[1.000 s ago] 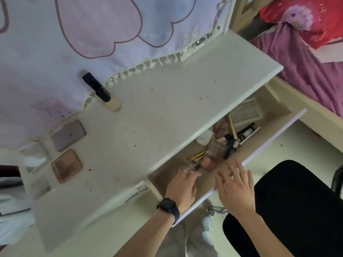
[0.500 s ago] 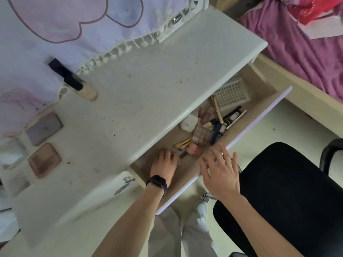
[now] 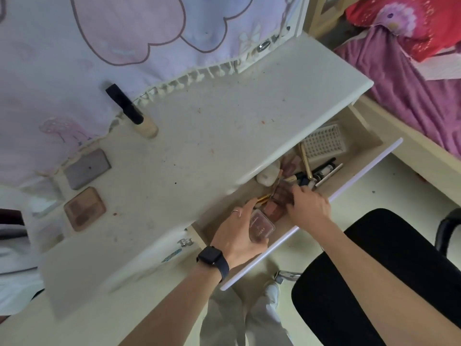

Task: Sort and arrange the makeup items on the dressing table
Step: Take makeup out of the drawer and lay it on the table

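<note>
Two palettes [image 3: 87, 168] and one bottle [image 3: 141, 122] lie on the worktop [image 3: 212, 136]. Most items wait in the drawer [image 3: 361, 173], where the left hand [image 3: 234, 233] fingers grasp a pink compact [image 3: 262, 227] and the right hand [image 3: 309, 204] fingers a dark palette [image 3: 283, 194].

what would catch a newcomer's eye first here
Both hands are in the open drawer, cluttered with makeup: the left hand holds a pink compact and the right hand grips an eyeshadow palette. On the tabletop behind, a black-capped foundation bottle stands out.
</note>
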### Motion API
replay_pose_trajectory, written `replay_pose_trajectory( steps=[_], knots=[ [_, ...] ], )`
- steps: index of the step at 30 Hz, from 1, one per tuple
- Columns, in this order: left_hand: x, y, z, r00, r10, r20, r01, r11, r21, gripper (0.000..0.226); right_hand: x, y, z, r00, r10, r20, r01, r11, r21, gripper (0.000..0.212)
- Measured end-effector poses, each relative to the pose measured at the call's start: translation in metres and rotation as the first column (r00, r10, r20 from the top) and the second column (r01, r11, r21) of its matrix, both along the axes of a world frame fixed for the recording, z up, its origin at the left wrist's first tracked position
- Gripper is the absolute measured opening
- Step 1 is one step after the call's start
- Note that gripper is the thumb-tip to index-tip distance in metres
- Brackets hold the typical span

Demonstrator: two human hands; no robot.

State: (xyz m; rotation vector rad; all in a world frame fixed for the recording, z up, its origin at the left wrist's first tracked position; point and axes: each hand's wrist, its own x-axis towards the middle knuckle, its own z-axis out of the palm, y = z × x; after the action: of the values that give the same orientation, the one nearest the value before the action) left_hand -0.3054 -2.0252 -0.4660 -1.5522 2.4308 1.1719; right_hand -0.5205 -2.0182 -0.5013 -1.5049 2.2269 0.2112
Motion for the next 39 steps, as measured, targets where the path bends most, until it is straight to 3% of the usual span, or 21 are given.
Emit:
replay_pose_trajectory(
  steps=[4,8,13,19,21,24,26,28,33,39],
  knots=[
    [0.010,0.000,0.025,0.977,0.112,-0.183,-0.122,0.992,-0.045,0.076,-0.003,-0.024,-0.011,0.999,-0.029,0.030,0.025,0.994,0.105,0.076],
    [0.024,-0.006,0.037,0.944,0.178,-0.276,-0.202,0.978,-0.060,0.067,0.001,-0.029,-0.024,0.999,0.008,-0.039,-0.001,0.984,0.178,0.096],
    [0.037,-0.010,0.042,0.935,0.221,-0.278,-0.250,0.966,-0.071,0.071,0.004,-0.025,-0.035,0.991,0.045,-0.122,-0.027,0.989,0.145,0.094],
    [0.050,-0.021,0.052,0.880,0.348,-0.324,-0.369,0.929,-0.003,0.066,0.005,-0.027,-0.006,0.985,0.132,-0.113,-0.119,0.986,0.114,0.048],
    [0.057,-0.024,0.056,0.823,0.436,-0.364,-0.446,0.893,0.060,0.064,0.009,-0.023,0.014,0.996,0.084,-0.029,-0.083,0.996,0.024,0.036],
    [0.074,-0.029,0.065,0.678,0.622,-0.390,-0.587,0.779,0.222,0.061,0.017,-0.006,0.047,0.971,0.029,0.235,-0.009,0.996,-0.087,0.020],
    [0.092,-0.034,0.068,0.559,0.734,-0.387,-0.656,0.676,0.335,0.062,0.032,0.004,0.077,0.884,0.019,0.467,0.052,0.989,-0.139,0.013],
    [0.115,-0.038,0.070,0.439,0.809,-0.392,-0.695,0.582,0.423,0.063,0.057,0.002,0.100,0.796,0.019,0.605,0.104,0.980,-0.167,0.015],
    [0.179,-0.046,0.076,0.220,0.878,-0.426,-0.752,0.431,0.500,0.066,0.130,-0.035,0.098,0.736,0.048,0.675,0.133,0.968,-0.215,0.015],
    [0.253,-0.050,0.077,0.125,0.878,-0.463,-0.842,0.340,0.418,0.054,0.233,-0.108,0.090,0.612,0.052,0.789,0.156,0.970,-0.184,0.027]
  ],
)
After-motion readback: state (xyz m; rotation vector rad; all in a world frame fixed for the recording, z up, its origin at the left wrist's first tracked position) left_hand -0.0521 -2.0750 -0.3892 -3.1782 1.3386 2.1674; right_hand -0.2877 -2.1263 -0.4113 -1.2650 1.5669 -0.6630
